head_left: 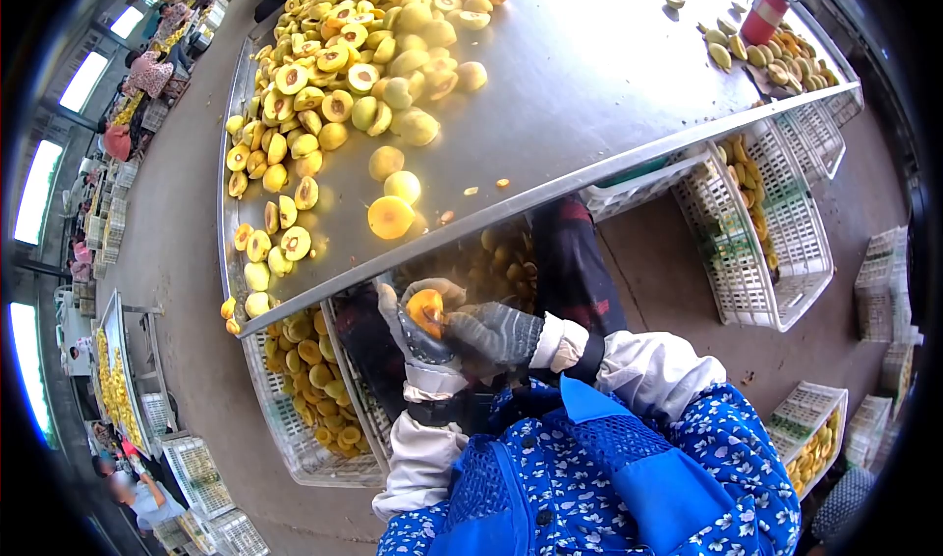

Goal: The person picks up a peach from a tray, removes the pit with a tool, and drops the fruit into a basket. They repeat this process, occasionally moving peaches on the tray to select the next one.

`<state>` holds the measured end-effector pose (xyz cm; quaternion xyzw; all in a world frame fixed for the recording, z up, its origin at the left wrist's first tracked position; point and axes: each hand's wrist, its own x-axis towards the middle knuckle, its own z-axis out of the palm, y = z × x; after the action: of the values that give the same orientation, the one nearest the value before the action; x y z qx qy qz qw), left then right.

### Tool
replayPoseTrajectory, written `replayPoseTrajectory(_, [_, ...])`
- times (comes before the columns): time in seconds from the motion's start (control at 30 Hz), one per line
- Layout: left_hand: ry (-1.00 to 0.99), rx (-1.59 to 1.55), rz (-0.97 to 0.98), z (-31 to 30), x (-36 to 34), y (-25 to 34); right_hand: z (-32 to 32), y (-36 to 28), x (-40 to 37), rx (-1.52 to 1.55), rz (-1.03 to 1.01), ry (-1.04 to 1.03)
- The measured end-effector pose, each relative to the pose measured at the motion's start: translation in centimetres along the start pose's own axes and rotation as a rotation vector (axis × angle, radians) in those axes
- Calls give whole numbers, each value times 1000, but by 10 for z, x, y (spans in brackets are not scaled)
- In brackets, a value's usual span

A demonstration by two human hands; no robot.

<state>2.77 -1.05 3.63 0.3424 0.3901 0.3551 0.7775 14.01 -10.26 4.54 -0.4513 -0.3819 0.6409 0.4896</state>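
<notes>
My left hand (417,335), in a grey glove, is closed around a yellow-orange fruit (426,310) just below the near edge of the steel table (589,75). My right hand (491,332), also gloved, presses against the fruit from the right; whether it holds a tool is hidden. Both hands hover over a white crate (305,458) of whole fruit under the table. Many halved fruits (324,75), cut faces up, lie piled on the table's left part.
A red cup (766,6) and a small heap of fruit (776,55) stand at the table's far right. White crates (776,232) sit on the floor at right. Other people work at tables along the left.
</notes>
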Motion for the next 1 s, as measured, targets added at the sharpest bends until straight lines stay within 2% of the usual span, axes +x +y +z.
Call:
replayPoseTrajectory(0.07, [49, 40, -13, 2, -1, 2, 4, 22, 4, -33, -56, 6])
replayPoseTrajectory(0.13, [116, 10, -23, 12, -4, 5, 6, 12, 2, 52, 5, -1])
replayPoseTrajectory(0.2, [-109, -30, 42, 12, 0, 5, 6, -4, -3, 256, 187, -24])
replayPoseTrajectory(0.23, [-220, -49, 74, 12, 0, 5, 11, 0, -3, 486, 163, 37])
replayPoseTrajectory(0.3, [-286, -62, 97, 14, -2, 3, -5, 25, -1, 557, 254, -199])
replayPoseTrajectory(0.4, [-401, 8, 105, 5, 5, -2, -18, 85, 24, 784, 245, -453])
replayPoseTrajectory(0.43, [-419, 41, 110, 3, 7, -4, -12, 50, 13, 452, 84, -259])
replayPoseTrajectory(0.47, [-438, 75, 115, 1, 8, -5, -12, 45, 12, 363, 42, -223])
replayPoseTrajectory(0.53, [-464, -2, -18, -1, 6, -4, -11, 35, 9, 178, -30, -142])
replayPoseTrajectory(0.57, [-487, -57, -81, 2, 3, -1, -16, 37, 8, 329, 129, -247])
replayPoseTrajectory(0.6, [-510, -112, -145, 4, 0, 1, -17, 37, 7, 400, 185, -274])
replayPoseTrajectory(0.63, [-348, -293, -256, 4, 0, -6, -17, 38, 6, 470, 243, -297])
replayPoseTrajectory(0.67, [-297, -265, -252, 4, 0, -6, -17, 38, 4, 538, 303, -316])
replayPoseTrajectory(0.8, [-98, -154, -237, 4, 2, -4, -15, 48, 3, 637, 198, -309])
replayPoseTrajectory(0.83, [-52, -123, -235, 4, 2, -4, -11, 48, 3, 638, 182, -245])
replayPoseTrajectory(0.93, [-29, -70, -151, 2, 2, -8, -5, 56, 8, 683, 133, -87])
replayPoseTrajectory(1.0, [-1, -57, -92, 3, 3, -15, -2, 46, 8, 891, 250, -98])
